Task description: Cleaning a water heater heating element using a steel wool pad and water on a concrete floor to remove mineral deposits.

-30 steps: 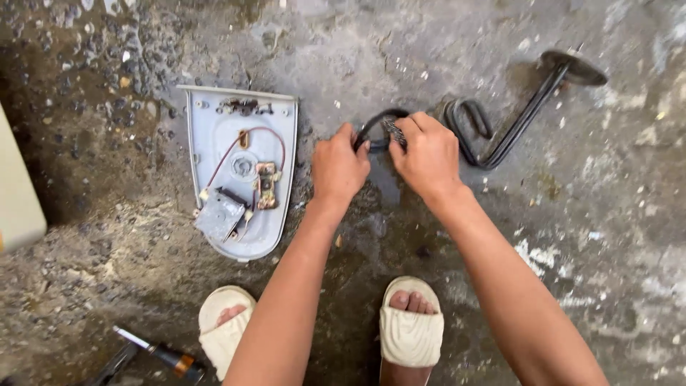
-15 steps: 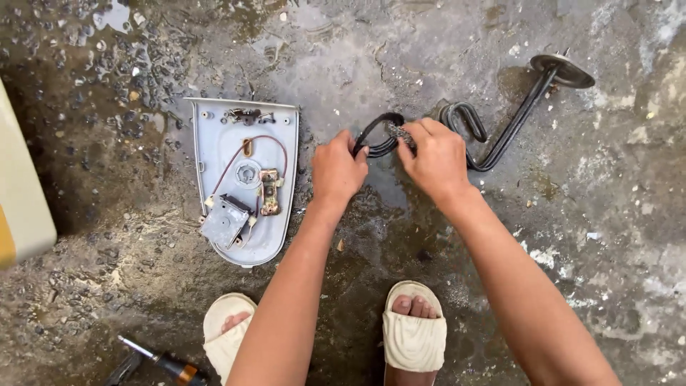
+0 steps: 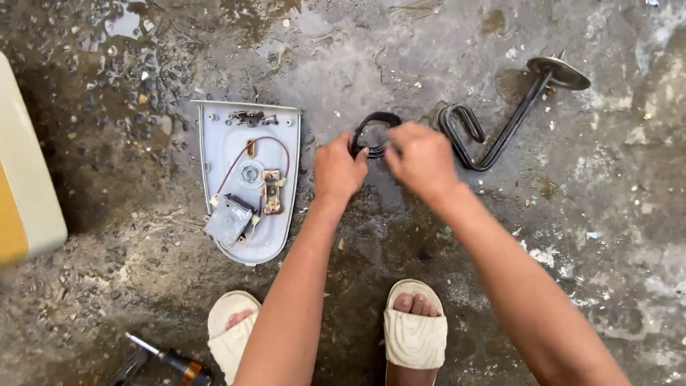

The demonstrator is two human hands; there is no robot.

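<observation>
Both hands have stayed on the black ring [image 3: 373,134] above the wet floor [image 3: 429,57]: left hand [image 3: 340,170] and right hand [image 3: 421,159] each keep a closed grip on it, the right now blurred, apparently working it; element [image 3: 500,118] and cover [image 3: 250,179] untouched

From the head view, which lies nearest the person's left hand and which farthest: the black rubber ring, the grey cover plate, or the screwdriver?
From the left hand:
1. Black rubber ring, held at its fingertips, just above.
2. Grey cover plate, on the floor to its left.
3. Screwdriver, bottom left beside the sandal.
</observation>
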